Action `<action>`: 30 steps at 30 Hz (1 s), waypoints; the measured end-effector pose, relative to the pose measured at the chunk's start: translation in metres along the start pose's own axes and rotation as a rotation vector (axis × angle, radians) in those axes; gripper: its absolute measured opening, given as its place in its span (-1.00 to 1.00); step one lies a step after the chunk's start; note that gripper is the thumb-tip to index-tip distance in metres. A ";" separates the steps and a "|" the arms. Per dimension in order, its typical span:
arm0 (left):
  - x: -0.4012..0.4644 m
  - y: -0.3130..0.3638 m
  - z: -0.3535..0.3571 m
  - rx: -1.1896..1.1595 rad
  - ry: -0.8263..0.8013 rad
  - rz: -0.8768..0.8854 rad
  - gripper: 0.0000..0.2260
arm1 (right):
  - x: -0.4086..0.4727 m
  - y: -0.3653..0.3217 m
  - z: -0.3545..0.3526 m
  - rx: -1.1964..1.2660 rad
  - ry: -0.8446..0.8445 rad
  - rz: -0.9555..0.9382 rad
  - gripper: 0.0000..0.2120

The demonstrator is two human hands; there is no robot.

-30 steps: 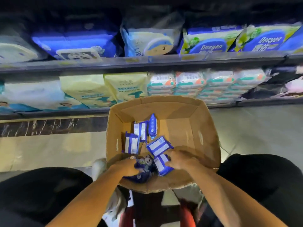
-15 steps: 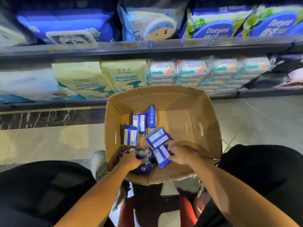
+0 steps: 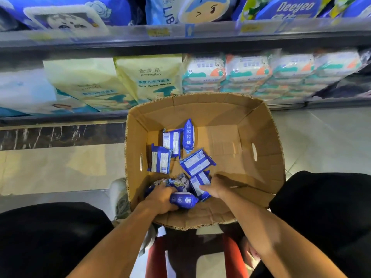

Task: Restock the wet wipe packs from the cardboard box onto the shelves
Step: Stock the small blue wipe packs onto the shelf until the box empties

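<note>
An open cardboard box (image 3: 261, 137) sits on the floor in front of me with several small blue wet wipe packs (image 3: 160, 160) scattered on its left half. My left hand (image 3: 160, 197) is inside the near corner, fingers curled round a blue pack (image 3: 183, 200) lying on its side. My right hand (image 3: 215, 187) reaches in beside it and pinches the near end of another blue pack (image 3: 198, 182). The low shelf (image 3: 60, 117) behind the box holds yellow wipe bags (image 3: 150, 77) and stacked white packs (image 3: 249, 75).
An upper shelf rail (image 3: 180, 37) with price tags carries large blue bags (image 3: 190, 9). My dark-clothed knees (image 3: 50, 237) flank the box. A shoe (image 3: 118, 195) stands left of the box, and a red stool (image 3: 230, 255) shows below it. Pale floor tiles (image 3: 321, 137) lie to the right.
Both hands stayed in the box's near corner; the left hand has closed further round its pack. The camera has dipped closer to the box and shelf.
</note>
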State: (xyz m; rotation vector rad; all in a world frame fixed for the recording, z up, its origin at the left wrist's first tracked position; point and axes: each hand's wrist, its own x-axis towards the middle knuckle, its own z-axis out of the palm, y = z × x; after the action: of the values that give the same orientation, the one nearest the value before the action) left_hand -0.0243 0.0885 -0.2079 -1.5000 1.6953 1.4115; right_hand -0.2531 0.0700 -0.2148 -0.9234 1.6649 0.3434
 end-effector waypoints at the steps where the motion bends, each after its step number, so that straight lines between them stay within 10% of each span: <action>1: -0.001 -0.001 -0.002 -0.011 0.014 0.031 -0.39 | 0.002 0.000 0.000 0.017 -0.005 0.023 -0.54; 23: -0.028 0.037 -0.047 -0.905 0.369 -0.101 -0.80 | -0.062 0.017 -0.067 0.691 -0.018 -0.180 -0.74; 30: -0.053 0.061 -0.060 -1.137 0.311 -0.013 -0.67 | -0.092 0.001 -0.067 0.853 -0.178 -0.287 -0.20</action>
State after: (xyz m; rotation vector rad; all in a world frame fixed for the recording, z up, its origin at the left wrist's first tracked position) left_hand -0.0485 0.0500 -0.1173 -2.3590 0.9610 2.4217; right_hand -0.2957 0.0624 -0.1088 -0.4466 1.2935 -0.4487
